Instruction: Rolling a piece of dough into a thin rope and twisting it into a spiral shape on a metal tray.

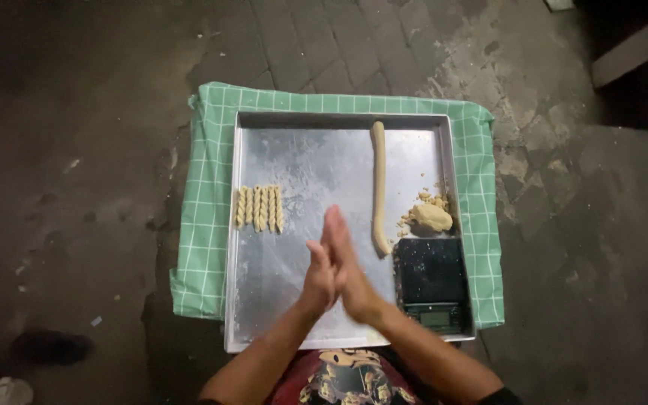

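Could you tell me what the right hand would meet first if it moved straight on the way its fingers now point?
The right hand, pressed palm to palm against the left hand, points up the metal tray. That line looks free, between the twisted dough sticks and the long dough rope, until the tray's far wall; height is unclear.

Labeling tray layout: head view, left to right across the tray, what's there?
Green checked cloth → twisted dough sticks → pressed-together hands → long dough rope → dough lump, with the black scale just below it.
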